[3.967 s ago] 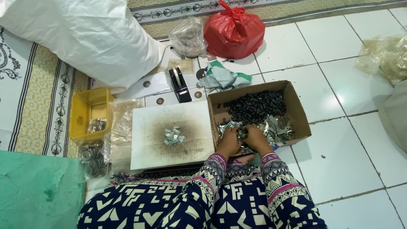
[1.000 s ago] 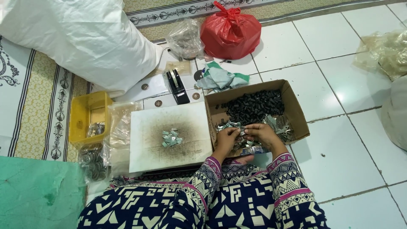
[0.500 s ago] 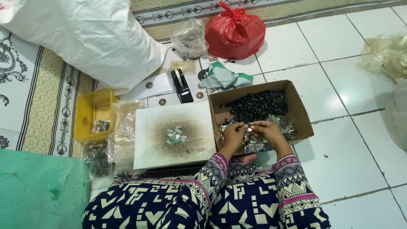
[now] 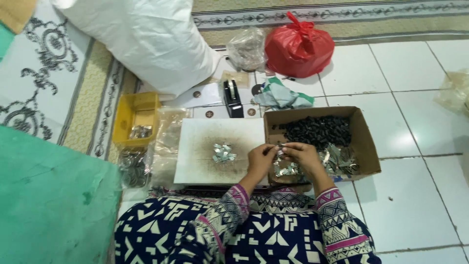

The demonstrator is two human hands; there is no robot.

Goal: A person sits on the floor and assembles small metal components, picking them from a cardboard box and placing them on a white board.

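Note:
My left hand (image 4: 260, 159) and my right hand (image 4: 304, 154) meet over the near left corner of an open cardboard box (image 4: 367, 144), fingertips pinched together on a small silvery metal piece (image 4: 279, 147). The box holds a heap of small black parts (image 4: 318, 130) at the back and shiny metal pieces (image 4: 337, 160) at the front. Left of the box lies a stained white board (image 4: 195, 151) with a small pile of metal pieces (image 4: 223, 152) at its middle. Patterned sleeves cover both forearms.
A yellow tray (image 4: 137, 115) with a few metal bits and clear plastic bags (image 4: 166, 134) sit left of the board. Behind are a large white sack (image 4: 141, 39), a red plastic bag (image 4: 299, 46), a black tape dispenser (image 4: 232, 98) and a green cloth (image 4: 49, 195) at the near left.
Both hands rose from deep in the box's metal pieces and came together at its left corner, pinching a small piece. The view shifted slightly.

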